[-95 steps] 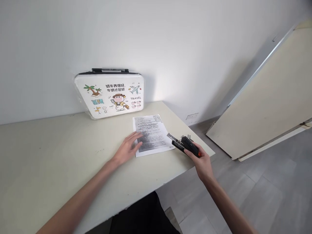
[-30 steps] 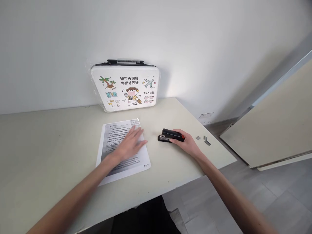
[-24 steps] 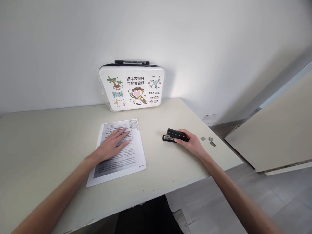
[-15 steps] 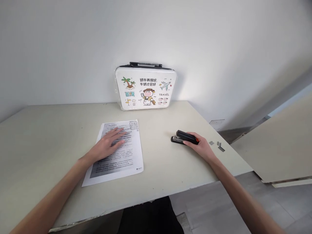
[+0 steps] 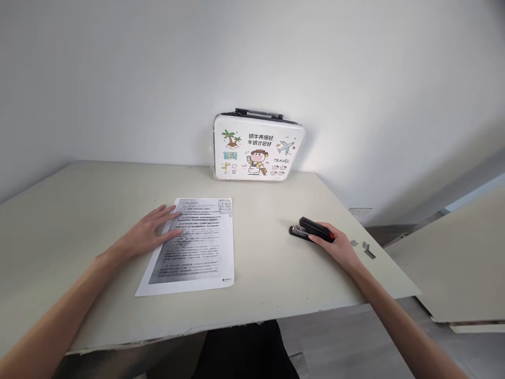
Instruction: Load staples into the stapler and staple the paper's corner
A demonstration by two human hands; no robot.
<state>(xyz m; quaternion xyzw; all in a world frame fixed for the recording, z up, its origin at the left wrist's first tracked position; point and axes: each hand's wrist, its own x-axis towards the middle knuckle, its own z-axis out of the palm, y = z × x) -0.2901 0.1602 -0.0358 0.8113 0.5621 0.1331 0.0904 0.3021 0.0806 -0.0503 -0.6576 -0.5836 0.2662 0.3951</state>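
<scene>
A printed sheet of paper [image 5: 197, 247] lies on the left part of the table, its upper right corner bearing a block of dark pattern. My left hand [image 5: 148, 231] rests open at the sheet's left edge, fingertips spread over the print. On the right, my right hand [image 5: 335, 246] is closed round the back end of a black stapler [image 5: 311, 228] with an orange-red spot near the fingers. The stapler's jaws point left and stand apart, with no paper between them. Several small strips of staples [image 5: 369, 251] lie just right of that hand.
A white case [image 5: 258, 150] with cartoon prints and a black handle leans upright against the wall at the table's back. The pale table [image 5: 260, 300] ends at a front edge near my lap and a right edge. A wall socket [image 5: 360, 211] and a pale panel [image 5: 457, 263] stand beyond.
My left hand has slid left across the sheet, from its middle to its left edge. The right hand keeps hold of the stapler. The camera view has turned slightly left.
</scene>
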